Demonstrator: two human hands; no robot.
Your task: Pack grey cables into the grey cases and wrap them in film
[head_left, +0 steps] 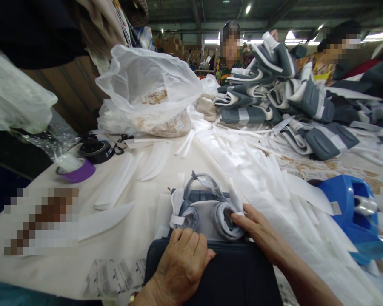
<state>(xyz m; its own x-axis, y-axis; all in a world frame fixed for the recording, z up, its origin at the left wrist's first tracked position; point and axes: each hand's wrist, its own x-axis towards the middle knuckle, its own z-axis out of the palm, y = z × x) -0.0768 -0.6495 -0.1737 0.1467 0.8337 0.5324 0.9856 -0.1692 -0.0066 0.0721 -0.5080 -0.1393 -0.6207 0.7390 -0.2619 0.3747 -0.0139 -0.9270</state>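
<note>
A dark navy bag [239, 272] lies in front of me at the table's near edge. At its far end are a grey carry handle [207, 178] and two rolled straps wrapped in clear film, the left strap roll [190, 219] and the right strap roll [226, 221]. White paper or foam bands circle the rolls. My left hand [183, 263] is closed over the bag's upper edge, knuckles up, just below the left roll; its fingertips are hidden. With thumb on the near side and fingers behind, my right hand [258, 227] grips the right strap roll.
Left are white foam strips [118, 178], a purple tape roll [76, 170] and a black tape roll [95, 149]. A clear plastic bag [153, 85] stands behind. Right are a blue tape dispenser [351, 216], white sheets [258, 191] and piled grey padded straps [245, 114]. Two people are beyond.
</note>
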